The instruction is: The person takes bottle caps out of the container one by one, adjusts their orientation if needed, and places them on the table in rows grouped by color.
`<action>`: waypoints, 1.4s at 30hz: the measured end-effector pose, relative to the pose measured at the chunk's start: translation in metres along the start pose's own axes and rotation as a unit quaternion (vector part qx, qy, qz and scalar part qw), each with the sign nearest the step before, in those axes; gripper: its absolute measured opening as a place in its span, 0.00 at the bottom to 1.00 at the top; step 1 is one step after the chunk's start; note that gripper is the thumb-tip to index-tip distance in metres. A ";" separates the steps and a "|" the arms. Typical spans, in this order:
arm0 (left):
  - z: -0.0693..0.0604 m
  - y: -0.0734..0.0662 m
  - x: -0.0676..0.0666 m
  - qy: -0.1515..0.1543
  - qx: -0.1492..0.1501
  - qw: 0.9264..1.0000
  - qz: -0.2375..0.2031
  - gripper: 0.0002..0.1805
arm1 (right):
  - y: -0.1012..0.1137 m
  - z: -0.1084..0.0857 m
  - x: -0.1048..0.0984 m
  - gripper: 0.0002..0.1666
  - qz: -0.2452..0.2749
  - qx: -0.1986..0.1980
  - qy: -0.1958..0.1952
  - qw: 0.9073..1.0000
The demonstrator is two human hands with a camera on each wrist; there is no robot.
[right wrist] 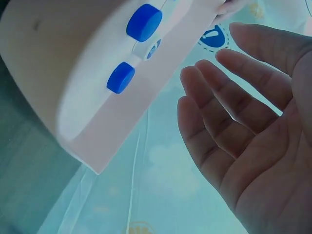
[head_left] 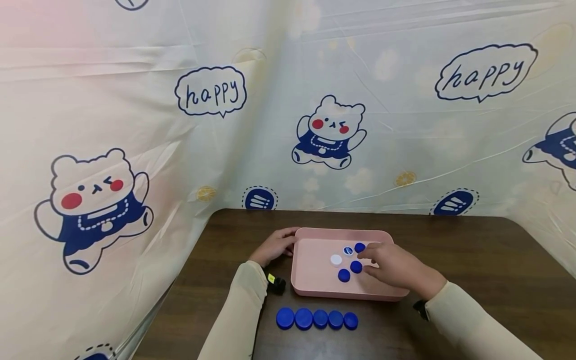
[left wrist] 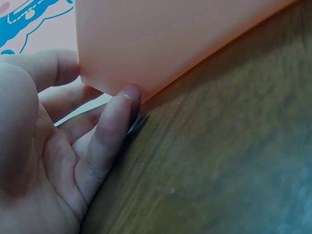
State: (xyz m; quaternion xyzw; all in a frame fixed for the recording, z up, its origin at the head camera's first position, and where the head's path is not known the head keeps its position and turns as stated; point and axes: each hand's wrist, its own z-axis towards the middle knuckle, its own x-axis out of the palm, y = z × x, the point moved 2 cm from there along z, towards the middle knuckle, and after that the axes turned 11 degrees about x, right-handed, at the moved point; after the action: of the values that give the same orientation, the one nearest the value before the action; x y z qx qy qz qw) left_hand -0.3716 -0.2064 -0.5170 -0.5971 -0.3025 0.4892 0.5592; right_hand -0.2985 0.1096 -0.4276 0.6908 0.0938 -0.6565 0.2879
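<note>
A pink tray (head_left: 315,287) lies on the table. My left hand (head_left: 275,246) grips its far left corner; in the left wrist view the thumb and fingers (left wrist: 109,134) bend round the corner wall. My right hand (head_left: 400,265) hovers over the tray's right half, its fingers (right wrist: 214,107) spread loosely and holding nothing. Close to those fingertips are a blue bottle cap (head_left: 359,247) and another blue cap (head_left: 356,267). A third blue cap (head_left: 344,275) lies nearer me, beside a white cap (head_left: 336,260) and a white cap with a blue print (head_left: 348,251).
In front of the tray, a row of several blue caps (head_left: 303,319) stands on the brown wooden table (head_left: 477,260). A cloth (head_left: 396,140) printed with bears hangs behind the table and along its sides. Black bands sit at both wrists.
</note>
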 end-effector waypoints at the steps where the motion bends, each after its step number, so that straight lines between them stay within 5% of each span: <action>1: 0.000 0.000 0.000 0.000 0.002 1.000 -0.002 0.23 | -0.001 0.002 0.000 0.16 0.000 0.001 0.001 1.000; 11: 0.001 0.008 0.003 -0.005 -0.003 1.000 -0.002 0.23 | -0.009 0.019 0.003 0.15 -0.007 0.005 0.001 1.000; 26: 0.001 0.009 0.002 -0.006 0.000 1.000 -0.001 0.23 | -0.012 0.040 -0.001 0.18 -0.015 0.082 0.030 0.996; 42: 0.002 0.006 -0.001 -0.008 0.003 1.000 0.000 0.23 | -0.024 0.054 0.003 0.18 -0.015 0.081 0.036 0.996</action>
State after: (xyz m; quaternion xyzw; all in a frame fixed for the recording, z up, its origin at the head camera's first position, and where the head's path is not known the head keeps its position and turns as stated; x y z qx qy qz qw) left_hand -0.3753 -0.2075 -0.5225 -0.5915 -0.3049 0.4950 0.5588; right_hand -0.3565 0.1001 -0.4353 0.7336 0.0604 -0.6410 0.2175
